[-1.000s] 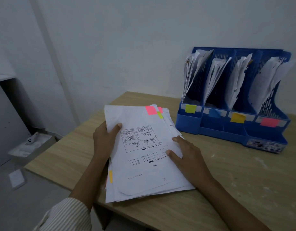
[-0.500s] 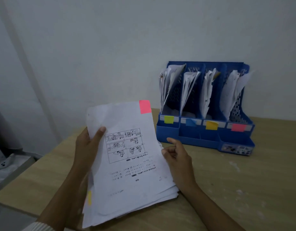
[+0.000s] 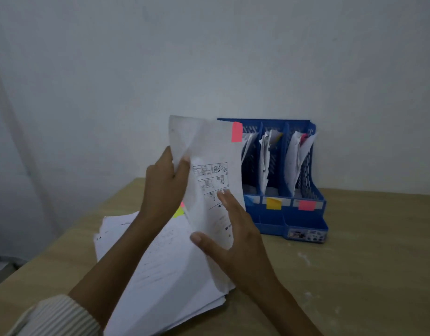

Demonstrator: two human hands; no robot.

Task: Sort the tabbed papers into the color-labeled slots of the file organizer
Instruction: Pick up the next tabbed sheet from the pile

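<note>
One white sheet (image 3: pixel 209 151) with a pink tab (image 3: pixel 237 132) and printed comic panels, raised upright over the paper stack (image 3: pixel 160 258) on the table (image 3: pixel 354 263). Pinched at its left edge by left hand (image 3: pixel 164 187); right hand (image 3: pixel 235 236) spread wide against its lower part. Just behind, far right: blue file organizer (image 3: pixel 313 190).

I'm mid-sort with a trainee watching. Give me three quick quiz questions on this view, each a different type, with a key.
1. True or false: the lifted sheet carries a pink tab.
2. Multiple choice: which hand pinches that sheet near its upper edge? A) left hand B) right hand C) neither
3. Fill in: the pink label marks the ______ visible slot of the organizer.

Key
1. True.
2. A; the right hand lies open against the sheet's lower part.
3. Rightmost; a yellow label sits to its left.
</note>
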